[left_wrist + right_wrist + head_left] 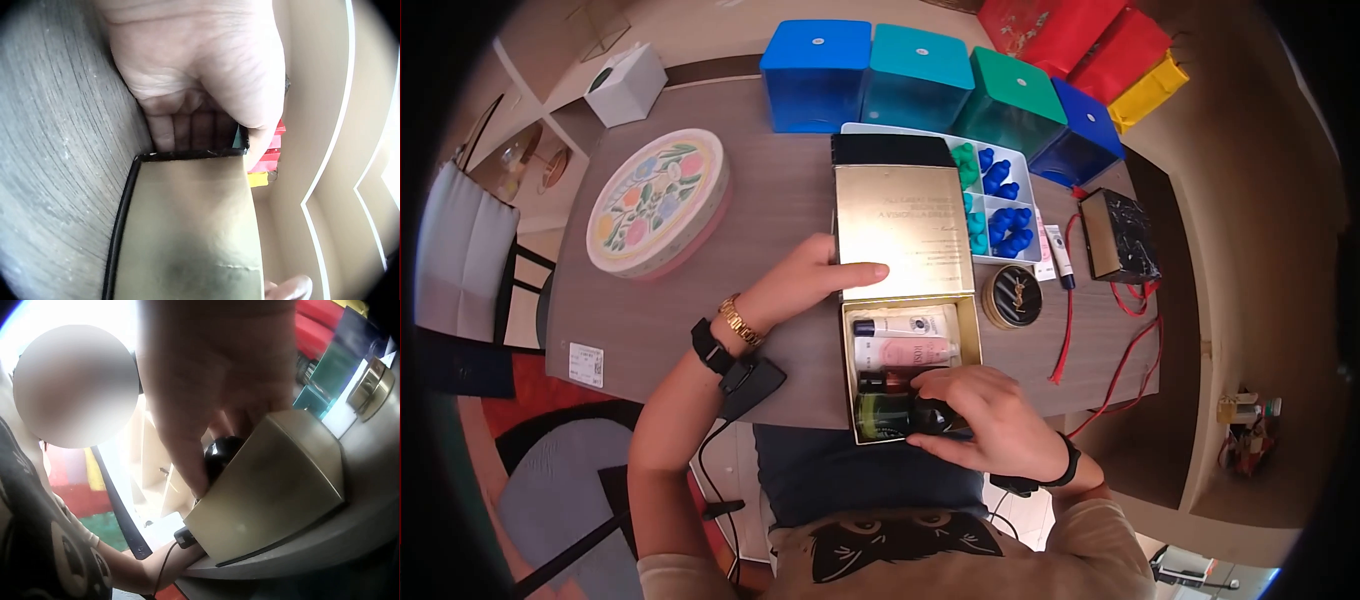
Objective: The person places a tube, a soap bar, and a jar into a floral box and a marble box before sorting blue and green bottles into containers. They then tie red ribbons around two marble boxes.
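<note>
A gold-lined box [973, 350] lies at the table's front edge, its hinged lid [900, 225] tipped back. My left hand [795, 275] grips the lid's left edge, thumb over the gold face and the other fingers behind it. In the left wrist view those fingers curl at the lid's black rim [187, 154]. Over the box's near right corner, my right hand [1000, 415] holds a glossy black rounded container [932, 415] between thumb and fingers; its lower part is hidden. Inside the box also lie a white tube [900, 327], a pink packet [905, 353] and a green bottle [882, 415].
A sectioned white tray [1025, 190] with blue and green pieces sits behind the lid. Several coloured bins [815, 75] line the back. A round floral box [655, 205] stands left; a round black-topped tin [1012, 297], small tube [1060, 257], dark box [1120, 235] and red ribbon [1065, 335] lie right.
</note>
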Tool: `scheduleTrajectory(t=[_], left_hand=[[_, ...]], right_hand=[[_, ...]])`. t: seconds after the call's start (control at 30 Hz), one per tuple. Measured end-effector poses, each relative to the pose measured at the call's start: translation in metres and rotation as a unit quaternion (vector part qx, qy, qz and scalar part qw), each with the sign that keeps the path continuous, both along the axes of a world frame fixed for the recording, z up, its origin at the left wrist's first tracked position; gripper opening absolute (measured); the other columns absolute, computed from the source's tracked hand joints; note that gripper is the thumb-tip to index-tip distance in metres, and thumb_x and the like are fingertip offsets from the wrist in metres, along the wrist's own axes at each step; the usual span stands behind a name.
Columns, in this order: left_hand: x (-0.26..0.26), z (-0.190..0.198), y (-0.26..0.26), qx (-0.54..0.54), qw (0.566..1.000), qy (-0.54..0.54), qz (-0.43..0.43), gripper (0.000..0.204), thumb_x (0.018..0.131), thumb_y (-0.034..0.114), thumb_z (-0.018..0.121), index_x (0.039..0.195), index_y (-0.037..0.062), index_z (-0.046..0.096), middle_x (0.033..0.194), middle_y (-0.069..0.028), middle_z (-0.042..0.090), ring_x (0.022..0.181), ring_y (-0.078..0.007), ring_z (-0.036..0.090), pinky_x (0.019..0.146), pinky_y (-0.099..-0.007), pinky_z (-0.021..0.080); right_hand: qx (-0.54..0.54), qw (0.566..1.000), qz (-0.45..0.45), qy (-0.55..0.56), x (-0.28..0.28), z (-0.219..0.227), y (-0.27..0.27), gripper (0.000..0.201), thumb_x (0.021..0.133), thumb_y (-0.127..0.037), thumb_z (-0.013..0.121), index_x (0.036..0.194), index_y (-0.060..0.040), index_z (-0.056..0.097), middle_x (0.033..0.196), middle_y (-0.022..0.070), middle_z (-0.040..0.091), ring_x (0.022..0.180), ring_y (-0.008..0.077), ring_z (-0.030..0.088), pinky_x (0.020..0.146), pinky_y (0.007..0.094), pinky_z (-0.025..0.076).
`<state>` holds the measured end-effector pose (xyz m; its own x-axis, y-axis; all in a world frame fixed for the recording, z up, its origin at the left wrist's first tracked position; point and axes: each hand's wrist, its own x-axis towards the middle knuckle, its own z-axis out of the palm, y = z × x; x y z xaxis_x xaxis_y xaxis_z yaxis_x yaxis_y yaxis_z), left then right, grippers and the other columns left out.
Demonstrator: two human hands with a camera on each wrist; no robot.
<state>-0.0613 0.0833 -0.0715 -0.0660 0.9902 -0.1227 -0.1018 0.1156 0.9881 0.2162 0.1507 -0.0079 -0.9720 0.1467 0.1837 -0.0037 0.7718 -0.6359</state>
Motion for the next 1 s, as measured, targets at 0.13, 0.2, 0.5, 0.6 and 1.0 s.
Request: scheduleTrajectory(t=[0.13,0.2,0.5,0.6,1.0], left_hand=[[0.000,0.000,0.000,0.013,1.000,-0.005,-0.006,0.042,0.097,0.026,0.070,0.125,-0.0051,0.066,0.119,-0.0082,0.070,0.107,-0.0129,0.063,0.094,-0.0295,0.049],[0.001,0.000,0.001,0.016,1.000,-0.011,-0.002,0.042,0.097,0.026,0.070,0.125,-0.0052,0.066,0.119,-0.0081,0.070,0.108,-0.0126,0.063,0.094,-0.0294,0.049],[-0.001,0.000,0.002,0.000,1.000,-0.002,-0.011,0.043,0.097,0.026,0.071,0.125,-0.0061,0.066,0.117,-0.0087,0.071,0.105,-0.0117,0.063,0.093,-0.0286,0.050],[-0.002,-0.001,0.002,0.004,1.000,0.000,-0.013,0.043,0.097,0.026,0.070,0.125,-0.0061,0.066,0.117,-0.0085,0.071,0.105,-0.0116,0.064,0.093,-0.0286,0.050],[0.000,-0.001,0.002,0.020,1.000,-0.003,-0.001,0.043,0.096,0.027,0.072,0.124,-0.0047,0.068,0.116,-0.0101,0.073,0.105,-0.0129,0.066,0.092,-0.0299,0.052]], right_hand=[[0.080,0.997,0.000,0.016,-0.003,0.007,-0.002,0.040,0.080,-0.025,0.082,0.109,-0.0045,0.064,0.105,0.0097,0.067,0.094,0.0304,0.067,0.081,0.0396,0.053],[0.146,0.989,-0.014,0.026,-0.004,0.010,-0.003,0.037,0.081,-0.027,0.081,0.107,-0.0044,0.066,0.105,0.0086,0.067,0.094,0.0285,0.066,0.081,0.0384,0.053],[0.140,0.990,-0.026,-0.006,-0.001,0.004,-0.002,0.037,0.078,-0.028,0.084,0.104,-0.0047,0.071,0.101,0.0071,0.068,0.088,0.0261,0.066,0.077,0.0372,0.052],[0.144,0.989,-0.023,-0.009,-0.003,0.005,-0.001,0.036,0.079,-0.028,0.083,0.104,-0.0050,0.071,0.100,0.0070,0.067,0.086,0.0260,0.067,0.075,0.0366,0.052],[0.166,0.984,-0.058,0.029,-0.008,0.009,0.011,0.024,0.082,-0.019,0.078,0.102,-0.0068,0.070,0.099,0.0053,0.067,0.091,0.0256,0.064,0.079,0.0376,0.050]])
